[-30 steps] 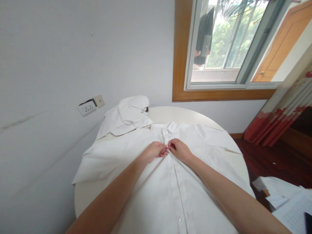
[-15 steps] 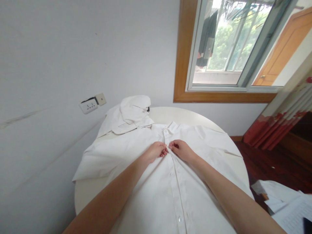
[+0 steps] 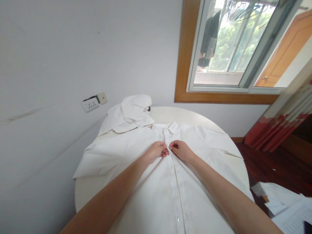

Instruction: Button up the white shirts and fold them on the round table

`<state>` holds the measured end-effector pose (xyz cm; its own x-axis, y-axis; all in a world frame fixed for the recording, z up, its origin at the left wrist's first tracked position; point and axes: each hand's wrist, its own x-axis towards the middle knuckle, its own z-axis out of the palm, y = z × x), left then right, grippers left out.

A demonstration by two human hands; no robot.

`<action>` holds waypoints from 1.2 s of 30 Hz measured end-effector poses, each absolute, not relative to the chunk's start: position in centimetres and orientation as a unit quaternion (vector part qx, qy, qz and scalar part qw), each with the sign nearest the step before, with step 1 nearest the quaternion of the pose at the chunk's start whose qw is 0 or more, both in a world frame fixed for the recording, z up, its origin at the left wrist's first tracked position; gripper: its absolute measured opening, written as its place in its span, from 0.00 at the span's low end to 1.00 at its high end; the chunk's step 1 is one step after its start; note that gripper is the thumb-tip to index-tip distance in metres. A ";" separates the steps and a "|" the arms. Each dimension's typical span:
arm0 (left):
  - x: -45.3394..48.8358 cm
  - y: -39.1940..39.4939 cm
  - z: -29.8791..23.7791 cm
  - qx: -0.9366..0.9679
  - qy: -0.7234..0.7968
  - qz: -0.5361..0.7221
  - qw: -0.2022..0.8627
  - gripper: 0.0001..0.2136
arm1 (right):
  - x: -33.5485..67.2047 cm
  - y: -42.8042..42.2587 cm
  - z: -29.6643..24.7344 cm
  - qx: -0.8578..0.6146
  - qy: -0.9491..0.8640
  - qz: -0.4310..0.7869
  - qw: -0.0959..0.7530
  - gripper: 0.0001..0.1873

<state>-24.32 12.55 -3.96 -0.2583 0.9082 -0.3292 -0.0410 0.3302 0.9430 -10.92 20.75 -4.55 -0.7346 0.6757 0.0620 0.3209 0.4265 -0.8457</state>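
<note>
A white button-up shirt (image 3: 200, 152) lies spread face up on a round white table (image 3: 168, 114), collar pointing away from me. My left hand (image 3: 157, 150) and my right hand (image 3: 179, 150) meet at the shirt's front placket just below the collar. Both hands have their fingers curled in a pinch on the placket fabric, fingertips almost touching each other. Buttons run down the placket toward me.
A second white garment (image 3: 129, 115) lies bunched at the table's far left by the wall. A wall socket (image 3: 90, 104) sits left of it. A wood-framed window (image 3: 185, 65) is beyond the table. Papers (image 3: 282, 203) lie at the lower right above a dark wooden floor.
Both hands have stayed pinched at the same spot on the placket. The view has shifted slightly; nothing else has moved.
</note>
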 end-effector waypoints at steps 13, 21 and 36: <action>-24.4 12.4 -3.8 0.371 0.635 0.459 0.498 0.06 | -11.0 22.1 -3.3 -0.381 -0.648 0.656 0.062 0.05; -24.9 12.4 -3.6 0.444 0.668 0.389 0.453 0.09 | -10.9 21.1 -4.2 -0.339 -0.721 0.589 0.134 0.03; -25.0 11.8 -3.4 0.595 0.735 0.288 0.150 0.09 | -10.8 20.8 -4.6 -0.328 -0.776 0.513 0.167 0.04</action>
